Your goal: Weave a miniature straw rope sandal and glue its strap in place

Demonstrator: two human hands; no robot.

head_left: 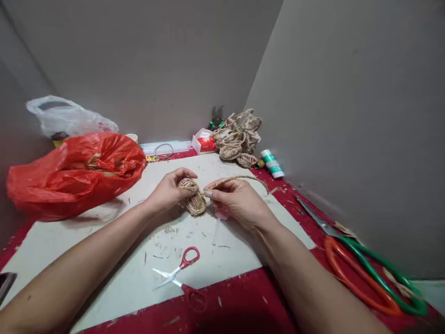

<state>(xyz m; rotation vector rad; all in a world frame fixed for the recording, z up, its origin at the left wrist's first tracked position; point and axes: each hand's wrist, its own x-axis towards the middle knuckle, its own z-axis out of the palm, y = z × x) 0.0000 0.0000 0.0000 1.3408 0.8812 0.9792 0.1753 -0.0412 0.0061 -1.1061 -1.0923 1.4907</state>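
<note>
Nearest the head camera, the person's left forearm (83, 264) and right forearm (306, 273) slant in across a bench (243, 301) covered in dark red. A pale sheet (130, 278) lies over most of it, strewn with fibre scraps (158, 257). On its near part rest small red-handled scissors (171, 277), blades spread. Large shears (323, 226) with orange and green handles lie along the right edge.

At the sheet's middle, the left hand (169, 188) has its fingers closed around an oval coil of braided cord (195, 204). Just beside it, the fingers of the right hand (238, 199) pinch a cord strand (255, 177), which trails rightward over that hand; whether it joins the coil is unclear.

A bulging red plastic bag (76, 178) sits at left, a white bag (71, 119) behind it. At the back stand a red-and-white box (205, 143) and a heap of braided cord (236, 139), near a green-and-white roll (272, 163). Plain grey walls (139, 60) meet in a corner behind.
</note>
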